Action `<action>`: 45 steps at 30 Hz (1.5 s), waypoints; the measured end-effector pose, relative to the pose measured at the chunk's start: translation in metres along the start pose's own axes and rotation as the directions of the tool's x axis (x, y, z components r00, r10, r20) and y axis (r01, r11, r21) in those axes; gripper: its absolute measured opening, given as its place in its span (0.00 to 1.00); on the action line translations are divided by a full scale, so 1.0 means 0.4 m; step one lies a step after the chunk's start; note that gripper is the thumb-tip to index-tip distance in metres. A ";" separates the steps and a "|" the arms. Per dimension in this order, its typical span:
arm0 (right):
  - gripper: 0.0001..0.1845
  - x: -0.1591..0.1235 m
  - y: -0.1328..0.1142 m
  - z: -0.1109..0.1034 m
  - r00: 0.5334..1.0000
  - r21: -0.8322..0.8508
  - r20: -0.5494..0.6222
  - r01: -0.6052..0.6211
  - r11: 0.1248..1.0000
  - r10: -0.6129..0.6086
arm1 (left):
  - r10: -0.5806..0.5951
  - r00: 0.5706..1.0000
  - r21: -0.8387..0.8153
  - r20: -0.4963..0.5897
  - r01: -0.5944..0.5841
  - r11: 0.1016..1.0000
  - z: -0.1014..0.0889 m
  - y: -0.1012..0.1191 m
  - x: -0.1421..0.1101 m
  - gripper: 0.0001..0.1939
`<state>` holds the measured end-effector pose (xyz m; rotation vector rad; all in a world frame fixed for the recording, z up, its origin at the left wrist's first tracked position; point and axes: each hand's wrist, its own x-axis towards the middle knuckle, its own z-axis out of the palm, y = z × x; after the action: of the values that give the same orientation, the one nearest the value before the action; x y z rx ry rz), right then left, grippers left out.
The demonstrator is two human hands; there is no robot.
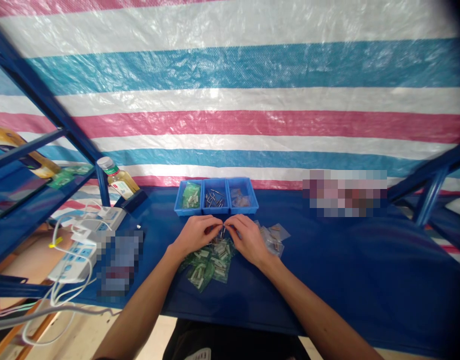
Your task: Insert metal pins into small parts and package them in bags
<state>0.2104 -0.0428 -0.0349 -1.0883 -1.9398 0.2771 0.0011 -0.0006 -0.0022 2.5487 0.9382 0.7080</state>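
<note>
Left hand (pixel 194 235) and right hand (pixel 248 241) meet at centre of the desk (pixel 327 260), which has a blue cover. Fingers (pixel 213 223) on both hands are narrow, tips pinched together on a small metal part (pixel 222 231); too small to tell its exact type. The part sits just above a pile of green-tinted plastic bags (pixel 210 264) holding small parts, directly under both hands and touching the left wrist area. Clear plastic bags (pixel 275 237) lie just beside the right hand, with small parts inside.

Blue 3-compartment tray (pixel 216 212) sits just ahead of the hands. Left compartment: 1 green-tinted bag. Middle: loose metal pins (pixel 213 198). Right: 1 clear bag.

Left side of the desk: white power strip (pixel 85 245) with plugged-in adapters and white cables (pixel 66 285). Behind it, a bottle of yellow liquid (pixel 119 179). Striped tarp (pixel 230 120) hangs behind the desk.
</note>
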 end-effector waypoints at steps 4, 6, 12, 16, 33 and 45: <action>0.07 -0.001 -0.002 0.002 1.000 0.000 -0.004 -0.007 1.000 0.007 | 0.022 1.000 -0.015 -0.010 -0.023 1.000 0.003 0.002 0.000 0.13; 0.07 -0.002 -0.005 0.001 1.000 -0.006 0.004 -0.017 1.000 0.017 | 0.031 0.999 -0.013 -0.010 -0.031 0.999 0.002 0.003 0.000 0.13; 0.09 0.000 -0.013 -0.004 0.999 -0.049 0.022 -0.046 0.998 0.048 | 0.053 0.998 0.003 -0.023 -0.053 0.999 0.000 0.007 0.002 0.15; 0.12 0.000 -0.007 -0.002 0.998 -0.108 0.017 -0.055 0.993 0.057 | 0.066 0.997 -0.004 -0.046 -0.066 0.998 0.003 0.008 0.002 0.15; 0.10 0.000 -0.001 -0.008 0.996 -0.072 0.045 -0.069 0.995 0.072 | 0.050 0.998 -0.007 -0.036 -0.051 0.999 0.002 0.008 0.002 0.12; 0.09 -0.002 -0.006 -0.012 0.997 -0.038 0.063 -0.039 0.998 0.042 | 0.055 0.998 -0.005 -0.030 -0.056 0.998 0.002 0.007 0.003 0.13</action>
<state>0.2130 -0.0456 -0.0312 -1.1567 -1.9878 0.3025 0.0037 -0.0022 -0.0012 2.5749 0.8768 0.7656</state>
